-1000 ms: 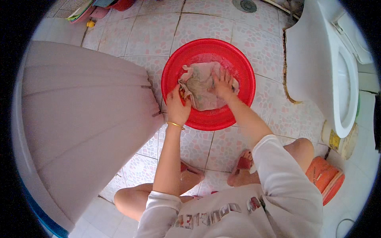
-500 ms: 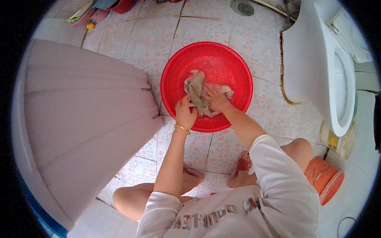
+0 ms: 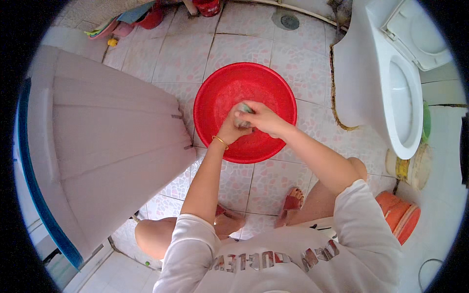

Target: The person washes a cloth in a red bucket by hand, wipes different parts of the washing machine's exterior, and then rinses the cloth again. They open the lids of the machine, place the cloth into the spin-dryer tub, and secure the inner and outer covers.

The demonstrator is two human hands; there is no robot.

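Note:
A wide red plastic basin [image 3: 215,93] stands on the tiled floor in front of me. Over its middle, both hands are wrapped round a bunched greyish cloth [image 3: 244,116], of which only a small part shows between the fingers. My left hand [image 3: 233,128], with a gold bangle at the wrist, grips it from the left and below. My right hand [image 3: 264,118] closes over it from the right and above. The rest of the cloth is hidden in my hands.
A white toilet [image 3: 400,97] with its lid raised is at the right. An orange bucket [image 3: 398,215] and a whitish tub [image 3: 415,166] lie near it. A pale draped cover [image 3: 112,141] fills the left. A floor drain [image 3: 288,21] and red containers [image 3: 207,7] are at the far side.
The cloth, spread out on the basin's bottom before, is now gathered into a compact bundle. My two hands have come together around it. The view has shifted slightly.

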